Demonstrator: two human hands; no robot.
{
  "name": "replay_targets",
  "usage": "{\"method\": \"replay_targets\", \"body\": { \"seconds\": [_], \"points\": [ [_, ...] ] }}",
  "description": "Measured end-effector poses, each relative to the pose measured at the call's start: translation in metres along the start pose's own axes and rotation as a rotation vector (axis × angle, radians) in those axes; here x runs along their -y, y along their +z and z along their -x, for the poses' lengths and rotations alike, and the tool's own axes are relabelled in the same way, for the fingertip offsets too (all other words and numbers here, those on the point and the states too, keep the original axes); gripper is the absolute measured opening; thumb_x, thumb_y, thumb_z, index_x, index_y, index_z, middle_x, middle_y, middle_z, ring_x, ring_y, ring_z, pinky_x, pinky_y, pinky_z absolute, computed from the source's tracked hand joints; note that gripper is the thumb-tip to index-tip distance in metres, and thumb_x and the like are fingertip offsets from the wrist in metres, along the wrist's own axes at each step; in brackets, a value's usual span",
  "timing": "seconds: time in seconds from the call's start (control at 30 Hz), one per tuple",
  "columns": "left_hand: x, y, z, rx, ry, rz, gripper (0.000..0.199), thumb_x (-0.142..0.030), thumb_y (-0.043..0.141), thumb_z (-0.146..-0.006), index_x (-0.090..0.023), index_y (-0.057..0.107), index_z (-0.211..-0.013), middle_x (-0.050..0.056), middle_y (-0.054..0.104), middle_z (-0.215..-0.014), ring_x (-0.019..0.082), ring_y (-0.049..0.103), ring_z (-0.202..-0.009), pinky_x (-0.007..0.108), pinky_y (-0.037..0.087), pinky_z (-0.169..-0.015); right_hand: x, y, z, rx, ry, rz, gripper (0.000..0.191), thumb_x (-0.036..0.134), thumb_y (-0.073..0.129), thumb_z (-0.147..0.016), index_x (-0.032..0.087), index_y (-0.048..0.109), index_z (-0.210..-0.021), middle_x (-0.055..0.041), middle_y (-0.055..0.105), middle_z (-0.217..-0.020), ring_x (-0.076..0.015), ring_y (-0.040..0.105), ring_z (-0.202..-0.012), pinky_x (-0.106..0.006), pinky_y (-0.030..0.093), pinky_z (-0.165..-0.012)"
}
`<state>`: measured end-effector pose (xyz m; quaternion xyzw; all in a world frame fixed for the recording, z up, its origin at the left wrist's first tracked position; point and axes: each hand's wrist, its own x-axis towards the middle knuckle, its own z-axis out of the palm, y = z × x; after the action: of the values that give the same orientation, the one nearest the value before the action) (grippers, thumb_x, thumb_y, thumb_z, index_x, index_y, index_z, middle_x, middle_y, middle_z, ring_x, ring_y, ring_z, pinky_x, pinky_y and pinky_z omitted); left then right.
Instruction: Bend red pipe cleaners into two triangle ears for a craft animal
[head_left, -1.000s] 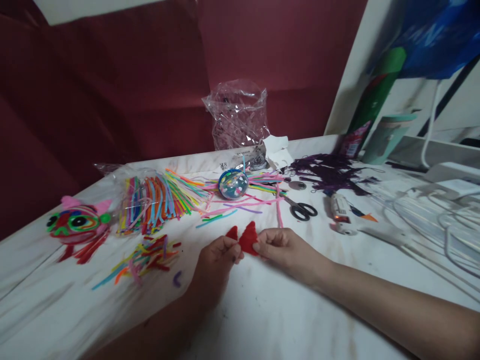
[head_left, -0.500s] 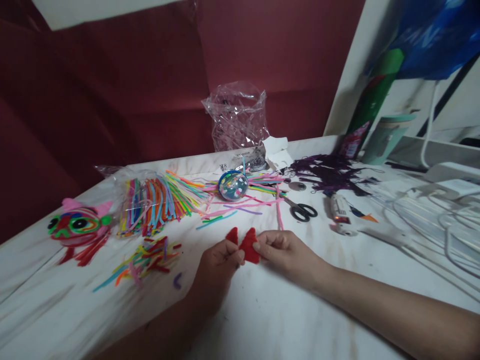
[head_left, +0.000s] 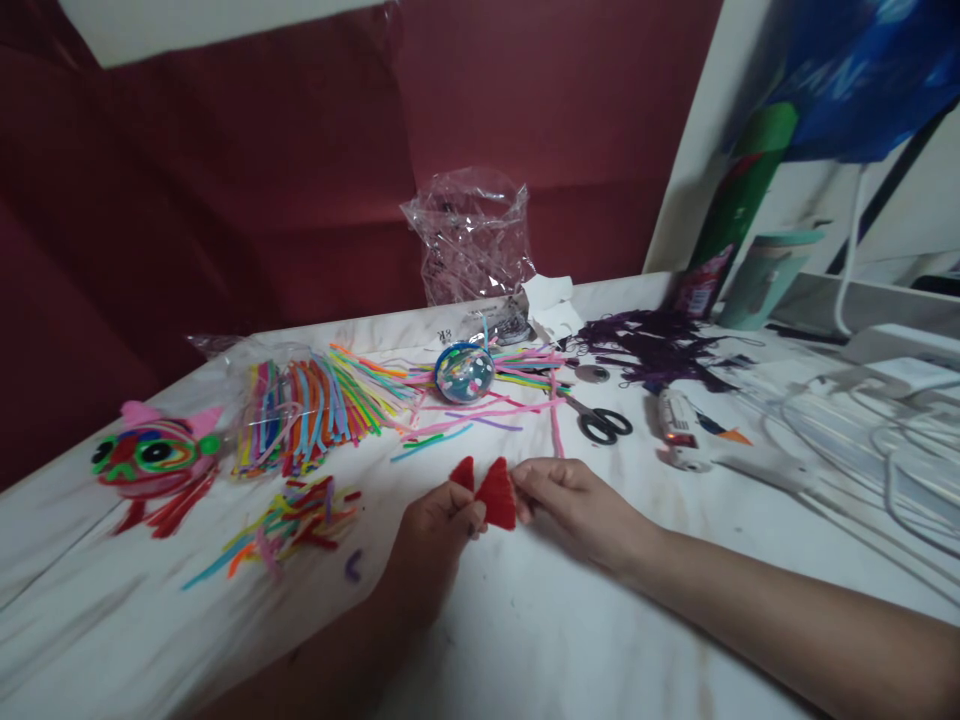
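My left hand (head_left: 442, 520) pinches a red fuzzy bow-shaped piece (head_left: 496, 495), apparently made of pipe cleaners, between thumb and fingers. Two triangular red wings show, one on each side of the pinch. Closed fingers of my right hand (head_left: 562, 492) meet the right wing's edge; the fingertips are partly hidden. Beyond the hands lies a clear ball with a blue rim and coloured dots (head_left: 463, 374), among loose pipe cleaners (head_left: 487, 410). Black-handled scissors (head_left: 604, 425) rest behind my right hand.
Cut pipe-cleaner bits (head_left: 300, 525) lie left, near a bag of pipe cleaners (head_left: 300, 410) and a pink-eared creature (head_left: 154, 455). A glue gun (head_left: 739, 465), cables (head_left: 847, 440), purple strands (head_left: 649, 345) and a green cup (head_left: 769, 280) occupy the right. A clear plastic bag (head_left: 472, 235) stands behind.
My right thumb has slid off the face of the red piece to its right edge, so more of the right wing shows. My left hand keeps its pinch. The view shifts slightly.
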<state>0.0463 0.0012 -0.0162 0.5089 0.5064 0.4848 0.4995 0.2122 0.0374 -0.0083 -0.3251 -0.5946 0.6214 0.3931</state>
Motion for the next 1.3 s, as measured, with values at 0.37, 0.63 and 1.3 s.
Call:
{"method": "replay_targets", "body": {
  "seconds": [0.37, 0.63, 1.3],
  "points": [
    [-0.009, 0.004, 0.003, -0.004, -0.011, -0.031, 0.012, -0.026, 0.057, -0.07, -0.015, 0.054, -0.065, -0.003, 0.048, -0.058, 0.01, 0.039, -0.056, 0.022, 0.029, -0.054, -0.003, 0.001, 0.004, -0.01, 0.066, 0.008, 0.03, 0.044, 0.063, -0.071, 0.014, 0.056, -0.067, 0.0038, 0.051, -0.056, -0.0064, 0.038, -0.048, -0.021, 0.028, -0.046],
    [-0.006, 0.004, 0.006, 0.046, 0.027, -0.03, 0.014, -0.025, 0.057, -0.072, -0.016, 0.052, -0.063, -0.003, 0.048, -0.058, 0.01, 0.041, -0.056, 0.022, 0.031, -0.056, -0.001, 0.006, 0.007, 0.004, 0.033, -0.013, 0.032, 0.045, 0.061, -0.072, 0.015, 0.051, -0.065, 0.0024, 0.052, -0.059, -0.008, 0.04, -0.051, -0.022, 0.029, -0.049],
    [-0.009, 0.008, 0.01, 0.072, 0.031, -0.063, 0.015, -0.027, 0.06, -0.07, -0.016, 0.053, -0.061, -0.001, 0.051, -0.06, 0.013, 0.045, -0.061, 0.024, 0.036, -0.06, 0.003, 0.011, 0.012, -0.022, -0.061, 0.136, 0.034, 0.05, 0.051, -0.079, 0.018, 0.048, -0.068, 0.0024, 0.046, -0.061, -0.0107, 0.04, -0.056, -0.024, 0.033, -0.054]
  ]
}}
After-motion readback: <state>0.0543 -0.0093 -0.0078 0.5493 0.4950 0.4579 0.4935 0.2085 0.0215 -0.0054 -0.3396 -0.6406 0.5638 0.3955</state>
